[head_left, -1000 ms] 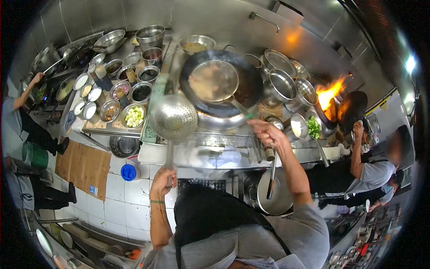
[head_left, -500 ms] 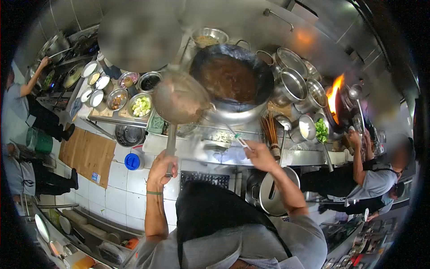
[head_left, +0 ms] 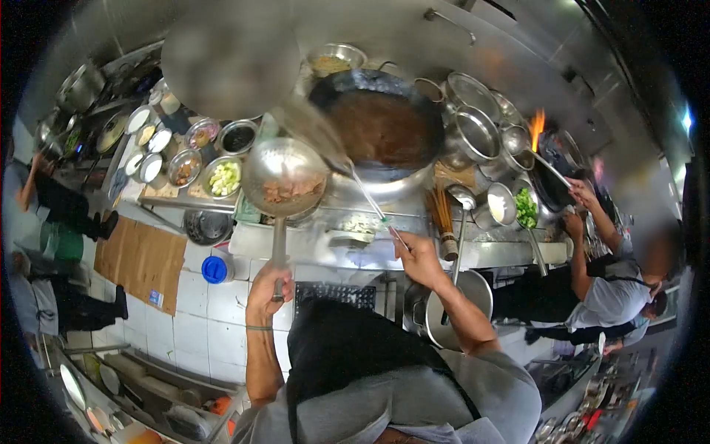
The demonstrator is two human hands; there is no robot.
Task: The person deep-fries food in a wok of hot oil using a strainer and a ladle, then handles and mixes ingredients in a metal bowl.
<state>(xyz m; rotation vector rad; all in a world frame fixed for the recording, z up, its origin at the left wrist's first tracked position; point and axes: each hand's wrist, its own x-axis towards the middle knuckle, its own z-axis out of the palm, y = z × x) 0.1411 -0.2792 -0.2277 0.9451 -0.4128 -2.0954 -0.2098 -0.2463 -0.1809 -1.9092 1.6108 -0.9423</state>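
Observation:
My left hand (head_left: 268, 292) is wrapped round the upright handle of a perforated metal strainer (head_left: 279, 155). Browned meat pieces (head_left: 292, 191) lie in its bowl. Closed round the end of a long-handled metal tool (head_left: 367, 194) is my right hand (head_left: 418, 259). The tool reaches up and left; its broad head (head_left: 314, 132) is smeared by motion above the strainer, so its kind is unclear. Just right of it, the large dark wok (head_left: 333, 89) contains brown liquid.
Several ingredient bowls, one with green pieces (head_left: 224, 178), stand left. At right are steel pots (head_left: 473, 133), a bundle of sticks (head_left: 442, 222), a resting ladle (head_left: 462, 198) and chopped greens (head_left: 526, 209). A co-worker (head_left: 610, 292) works beside a flame (head_left: 538, 127).
The strainer has come slightly lower, and the meat in it now shows clearly. The tool's head has come into view above the strainer. At right, the co-worker's ladle has moved left and the flame has shrunk.

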